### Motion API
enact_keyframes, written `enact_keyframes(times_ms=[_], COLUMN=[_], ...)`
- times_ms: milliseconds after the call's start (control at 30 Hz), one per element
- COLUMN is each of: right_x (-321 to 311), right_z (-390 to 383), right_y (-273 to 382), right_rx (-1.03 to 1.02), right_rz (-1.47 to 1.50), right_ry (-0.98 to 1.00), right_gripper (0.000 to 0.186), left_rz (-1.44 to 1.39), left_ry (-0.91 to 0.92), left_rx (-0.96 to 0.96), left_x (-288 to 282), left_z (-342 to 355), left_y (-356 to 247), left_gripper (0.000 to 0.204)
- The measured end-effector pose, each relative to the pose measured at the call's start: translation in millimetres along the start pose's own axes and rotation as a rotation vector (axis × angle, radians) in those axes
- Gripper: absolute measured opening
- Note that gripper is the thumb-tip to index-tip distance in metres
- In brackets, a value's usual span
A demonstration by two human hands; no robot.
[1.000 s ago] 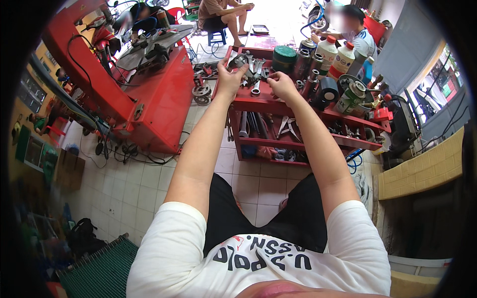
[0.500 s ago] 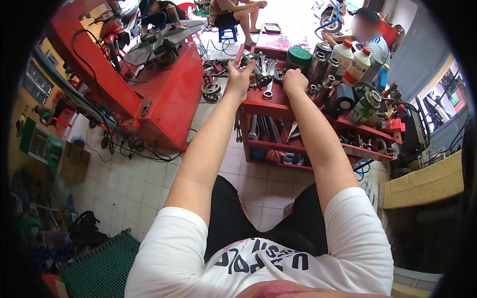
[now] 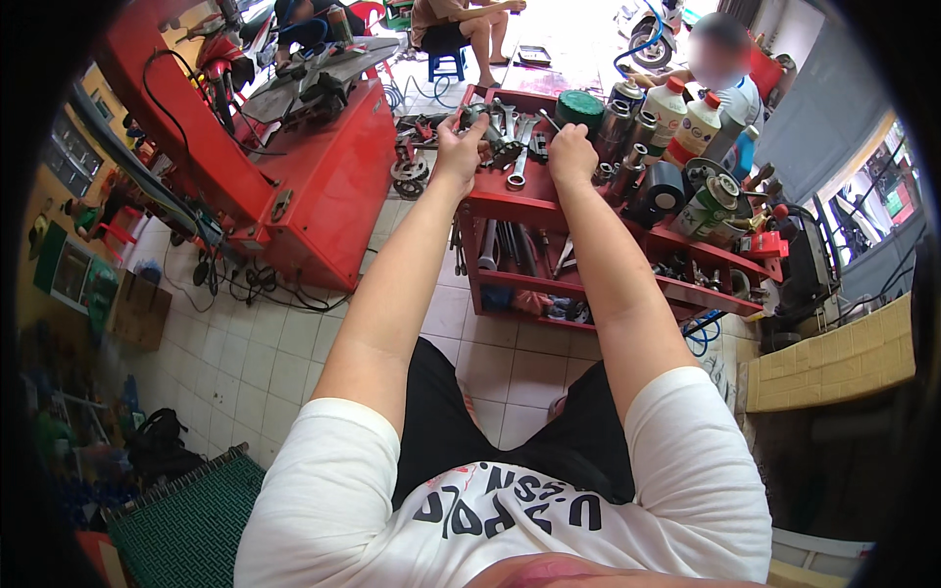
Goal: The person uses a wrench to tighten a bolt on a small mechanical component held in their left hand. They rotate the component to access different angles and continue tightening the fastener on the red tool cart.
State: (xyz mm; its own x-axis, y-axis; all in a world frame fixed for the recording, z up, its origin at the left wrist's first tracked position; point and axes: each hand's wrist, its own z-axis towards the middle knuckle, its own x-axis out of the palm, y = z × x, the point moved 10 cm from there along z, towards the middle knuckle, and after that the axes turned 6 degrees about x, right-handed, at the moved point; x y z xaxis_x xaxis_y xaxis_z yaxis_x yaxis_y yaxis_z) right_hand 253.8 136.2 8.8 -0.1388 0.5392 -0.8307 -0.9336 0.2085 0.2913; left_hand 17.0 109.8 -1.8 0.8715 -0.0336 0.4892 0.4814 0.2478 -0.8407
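My left hand (image 3: 460, 154) is at the left side of a red tool cart (image 3: 510, 203), its fingers closed around a dark metal part with a toothed end (image 3: 504, 150). To the right, my right hand (image 3: 572, 157) is closed on a thin metal rod-like tool (image 3: 551, 120); its end sticks out past the fingers, and the rest is hidden. A combination wrench (image 3: 518, 179) lies on the cart top between my hands, with other wrenches behind it. A small dark block-like piece (image 3: 538, 146) sits beside my right hand.
Right of my right hand stand a green-lidded tub (image 3: 579, 105), metal sockets (image 3: 614, 127), white bottles (image 3: 667, 110) and a green-and-white can (image 3: 710, 204). A red machine (image 3: 323, 186) stands at left. A co-worker (image 3: 737, 93) is beyond the cart; another person (image 3: 461, 24) sits farther back.
My right fist has lifted and turned slightly, and a thin metal rod now shows above it. The left hand stays at the metal part. The whole view has shifted a little.
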Motion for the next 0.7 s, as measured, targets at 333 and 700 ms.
enact_keyframes(times_ms=[333,700], right_x=[-40.8,-52.6], right_z=[-9.7,-10.9], right_y=[22.3,14.8], right_rx=[-0.222,-0.162], right_rz=[0.567,0.821], right_ry=[-0.127,-0.077], right_gripper=[0.022,0.023], left_rz=[0.056,-0.136], left_ry=[-0.028,-0.079], left_rx=[0.041,0.007], left_x=[0.7,-16.5], left_z=[-2.9,11.4], left_y=[-4.4,5.7], left_gripper=[0.078,0.072])
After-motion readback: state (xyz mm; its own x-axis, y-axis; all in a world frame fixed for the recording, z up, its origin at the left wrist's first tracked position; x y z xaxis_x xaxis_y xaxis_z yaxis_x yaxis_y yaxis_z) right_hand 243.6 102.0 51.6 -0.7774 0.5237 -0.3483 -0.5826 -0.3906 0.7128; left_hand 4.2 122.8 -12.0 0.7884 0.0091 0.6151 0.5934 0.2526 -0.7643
